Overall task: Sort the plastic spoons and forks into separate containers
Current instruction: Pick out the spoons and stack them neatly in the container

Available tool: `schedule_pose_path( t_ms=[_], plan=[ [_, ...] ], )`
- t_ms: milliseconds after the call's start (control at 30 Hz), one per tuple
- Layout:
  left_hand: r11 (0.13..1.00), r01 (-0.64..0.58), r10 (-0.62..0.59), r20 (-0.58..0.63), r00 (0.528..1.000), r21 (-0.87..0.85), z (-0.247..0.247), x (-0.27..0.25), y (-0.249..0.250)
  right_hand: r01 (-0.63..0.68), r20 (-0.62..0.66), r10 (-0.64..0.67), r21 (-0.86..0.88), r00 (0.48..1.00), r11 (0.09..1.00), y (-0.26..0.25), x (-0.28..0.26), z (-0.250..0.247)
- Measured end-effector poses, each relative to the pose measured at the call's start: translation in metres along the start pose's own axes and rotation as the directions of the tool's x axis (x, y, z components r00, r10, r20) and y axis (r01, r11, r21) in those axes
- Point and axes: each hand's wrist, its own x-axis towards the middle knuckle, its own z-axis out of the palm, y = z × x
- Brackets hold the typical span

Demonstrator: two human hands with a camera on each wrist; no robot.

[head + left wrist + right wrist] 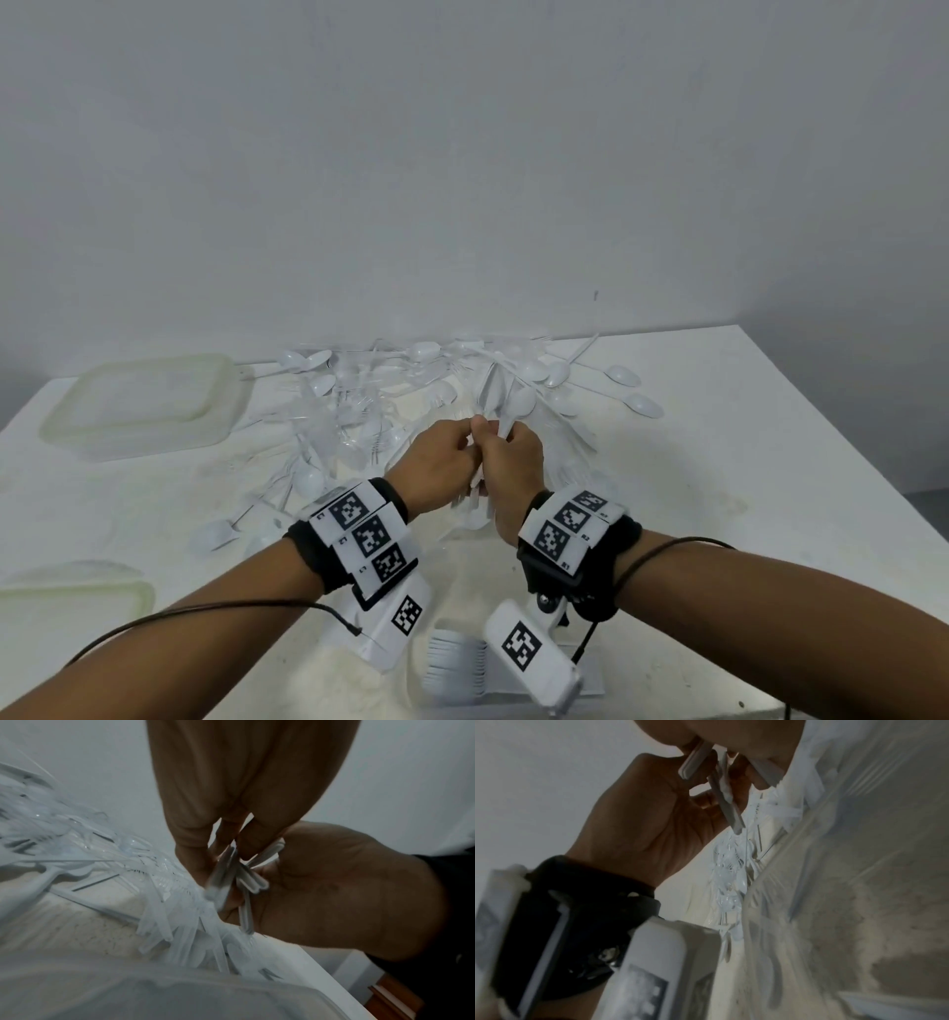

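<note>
White table (pixel 719 462): loose pile of cutlery (pixel 411 370) at back, tub (pixel 138 406) far left. Left hand (pixel 436 470) and right hand (pixel 513 462) both curled round bundle of handles (pixel 244 876) above pile. Light, stiff, slippery plastic; pinch mid-handle.

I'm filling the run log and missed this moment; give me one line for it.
left hand: grips cutlery bundle | right hand: grips same bundle | pile: unsorted
</note>
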Motion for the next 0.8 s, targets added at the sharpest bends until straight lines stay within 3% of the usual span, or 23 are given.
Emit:
schedule_pose_path(
  t_ms=[133,267,367,467,567,700,800],
  plan=[
    [1.000,0.026,-0.026,0.007,1.000,0.000,0.001,0.001,-0.001,-0.004,0.103,0.002,0.020,0.995,1.000,-0.004,-0.001,-0.005],
    [0.999,-0.017,0.017,-0.005,1.000,0.046,-0.007,0.002,-0.001,0.073,0.204,-0.049,-0.109,0.978,0.991,-0.012,-0.002,-0.011],
    [0.982,0.057,-0.070,-0.063,0.996,-0.178,-0.012,0.002,-0.003,0.100,0.280,-0.077,-0.070,0.957,0.992,-0.019,-0.003,-0.016],
    [0.857,0.080,-0.200,-0.186,0.962,-0.508,-0.019,0.006,0.000,0.147,0.347,-0.128,-0.028,0.929,0.989,-0.025,-0.009,-0.021],
    [0.755,0.038,-0.166,-0.134,0.977,-0.655,-0.029,0.012,0.003,0.206,0.432,-0.177,-0.021,0.885,0.978,-0.024,-0.016,-0.021],
    [0.840,-0.077,-0.027,-0.182,0.983,-0.536,-0.031,0.011,-0.002,0.132,0.557,-0.134,0.043,0.819,0.990,-0.028,-0.021,-0.024],
    [0.856,-0.089,-0.014,-0.195,0.981,-0.509,-0.029,0.011,-0.008,0.024,0.637,-0.070,0.081,0.767,0.996,-0.032,-0.020,-0.031]
  ],
)
